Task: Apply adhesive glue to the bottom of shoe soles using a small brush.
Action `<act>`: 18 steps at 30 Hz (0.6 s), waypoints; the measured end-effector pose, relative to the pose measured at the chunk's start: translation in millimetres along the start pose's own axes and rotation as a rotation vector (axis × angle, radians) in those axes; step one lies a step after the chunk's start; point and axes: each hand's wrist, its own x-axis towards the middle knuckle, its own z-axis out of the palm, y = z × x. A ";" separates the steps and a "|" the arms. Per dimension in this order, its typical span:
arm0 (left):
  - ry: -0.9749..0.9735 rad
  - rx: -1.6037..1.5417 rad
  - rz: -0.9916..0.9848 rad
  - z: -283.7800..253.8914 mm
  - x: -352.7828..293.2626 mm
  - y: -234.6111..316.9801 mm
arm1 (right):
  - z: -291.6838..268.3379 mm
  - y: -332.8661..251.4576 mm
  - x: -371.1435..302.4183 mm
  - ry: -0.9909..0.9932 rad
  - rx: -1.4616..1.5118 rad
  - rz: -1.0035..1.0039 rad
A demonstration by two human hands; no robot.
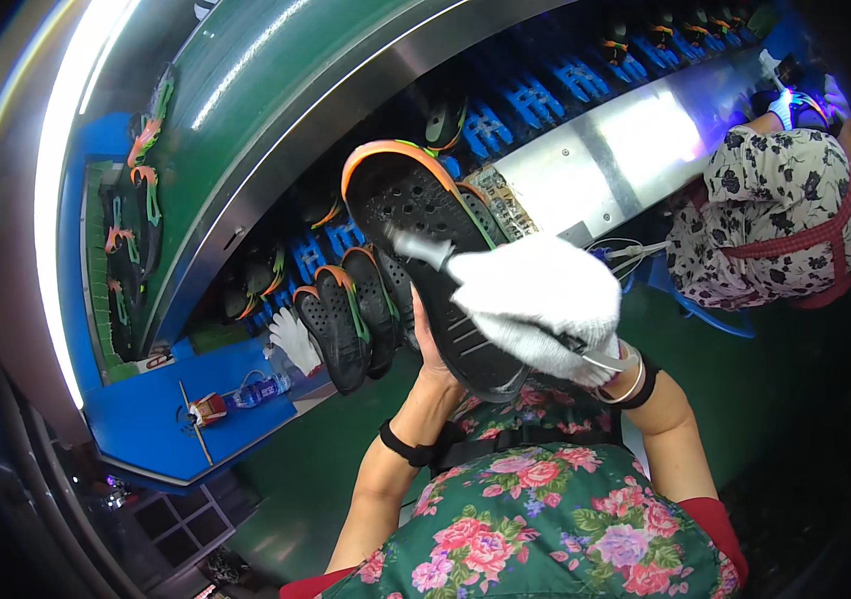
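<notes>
**I am holding a black shoe [435,285] toe-out at the middle of my view**

The shoe is tilting with its toe pointing to 11 o'clock and its heel to 5, close to my body. It is showing a matt black surface, and round holes are dotting its front part. An orange rim [392,147] is curving around the toe, and a green edge [467,207] is running down the side facing 2 o'clock. Towards the heel, short pale lines are crossing the black, and the heel end is catching a little shine.

My bare left hand [427,344] is gripping the shoe at its 7 o'clock edge; most of those fingers are hiding behind it. My right hand [545,304], wearing a white glove [535,290], is closing around a tool [423,248] and covering part of the shoe at 4 o'clock. The tool's pale tip is blurring over the holes, so I cannot tell whether it is touching.

At 8 o'clock, other shoes [370,309] with the same orange and green trim are standing just beside mine. Farther that way, a loose glove [295,344] and a bottle [264,391] are lying near a blue table's [146,429] far edge. At 1 o'clock, blue racks [535,103] are lining up; between 2 and 3, a co-worker [775,215] is sitting.
</notes>
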 end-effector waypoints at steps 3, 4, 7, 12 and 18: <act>0.024 -0.065 -0.056 21.4 6.7 -4.5 | 2.0 2.2 -4.5 -0.096 -0.100 -0.042; 0.035 0.082 -0.068 24.6 11.7 -3.0 | 24.7 -1.0 -15.6 -0.032 0.243 0.208; -0.213 0.536 -0.127 31.1 21.0 5.2 | 16.9 0.7 -22.5 -0.124 0.035 -0.015; 0.088 0.257 0.093 32.4 23.1 9.8 | 12.0 11.8 -14.9 -0.031 0.062 0.001; -0.054 0.178 -0.045 31.0 28.8 8.2 | 20.4 -3.1 -28.8 -0.125 0.168 0.102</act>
